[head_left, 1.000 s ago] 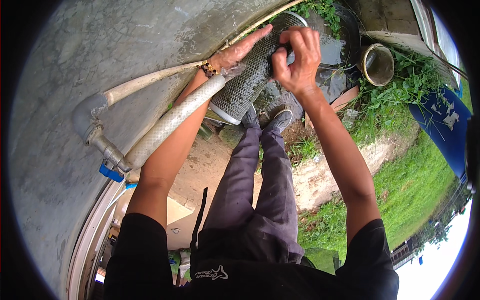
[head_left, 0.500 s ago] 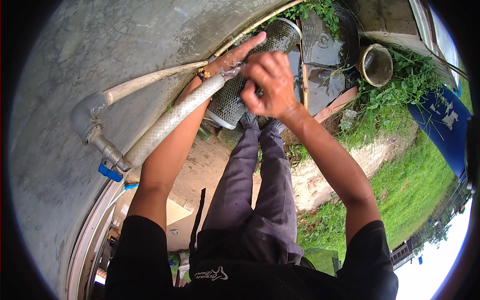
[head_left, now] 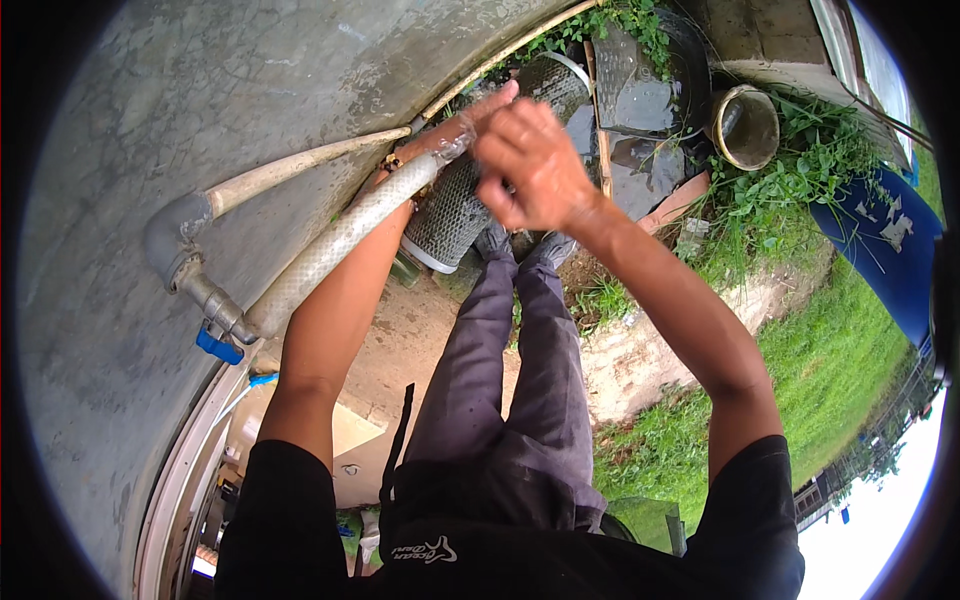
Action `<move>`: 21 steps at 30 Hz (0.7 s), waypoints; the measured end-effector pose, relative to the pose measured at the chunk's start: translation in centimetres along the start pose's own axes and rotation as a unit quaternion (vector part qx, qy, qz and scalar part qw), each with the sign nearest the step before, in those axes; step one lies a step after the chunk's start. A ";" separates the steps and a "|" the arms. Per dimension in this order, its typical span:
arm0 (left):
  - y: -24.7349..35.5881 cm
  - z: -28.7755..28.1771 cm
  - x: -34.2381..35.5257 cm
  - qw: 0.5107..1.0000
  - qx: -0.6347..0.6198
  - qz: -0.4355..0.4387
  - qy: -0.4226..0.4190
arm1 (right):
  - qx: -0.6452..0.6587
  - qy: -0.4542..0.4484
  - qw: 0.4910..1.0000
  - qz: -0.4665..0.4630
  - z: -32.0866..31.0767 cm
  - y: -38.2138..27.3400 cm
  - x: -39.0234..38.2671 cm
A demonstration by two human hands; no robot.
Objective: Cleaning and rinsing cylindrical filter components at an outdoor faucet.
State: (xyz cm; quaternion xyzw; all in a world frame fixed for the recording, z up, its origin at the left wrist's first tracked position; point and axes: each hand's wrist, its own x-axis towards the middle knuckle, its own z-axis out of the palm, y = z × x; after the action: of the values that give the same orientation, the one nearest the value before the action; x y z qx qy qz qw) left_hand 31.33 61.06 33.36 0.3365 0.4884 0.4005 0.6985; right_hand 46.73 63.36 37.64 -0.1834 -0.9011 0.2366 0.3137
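Observation:
Clear water (head_left: pixel 455 146) pours from the end of a pale reinforced hose (head_left: pixel 345 232) and splashes over my left hand (head_left: pixel 468 122). That hand lies along the wall with its fingers stretched out, holding nothing; a beaded bracelet shows at its wrist. Close on its right is my right hand (head_left: pixel 535 168), wet, its fingers curled in toward the palm and smeared by motion. Nothing shows in the gap by its thumb. Beneath both hands lies a dark mesh cylinder (head_left: pixel 447 215) with white rims, partly hidden by them.
A grey pipe elbow (head_left: pixel 172 235) and a blue valve handle (head_left: pixel 218 345) stand out from the concrete wall (head_left: pixel 120 160). Beyond are a black basin (head_left: pixel 690 75) with water, a round bucket (head_left: pixel 747 128), weeds and a blue drum (head_left: pixel 880 250). My feet are by the mesh cylinder.
My left hand has shifted slightly down and left, along with the hose end in the picture. My right hand has dropped slightly, its fingers now more blurred.

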 end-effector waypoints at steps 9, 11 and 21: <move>-7.9 -5.1 -1.2 0.975 -0.182 -0.106 -0.064 | -0.086 0.102 0.979 0.156 -1.8 5.1 0.6; -7.1 -1.5 -2.4 0.980 -0.177 -0.017 -0.091 | -0.090 0.074 0.981 0.152 -1.8 3.7 -1.7; -2.6 -1.3 -3.0 0.897 -0.333 -0.169 -0.236 | -0.101 0.113 0.971 0.186 -1.8 3.3 -1.9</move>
State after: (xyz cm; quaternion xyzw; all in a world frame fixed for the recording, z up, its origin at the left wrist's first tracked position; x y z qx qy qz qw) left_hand 30.06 57.32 31.95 0.0814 0.1971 0.3242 0.9216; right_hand 49.89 65.67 36.19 -0.4045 -0.8291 0.1762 0.3435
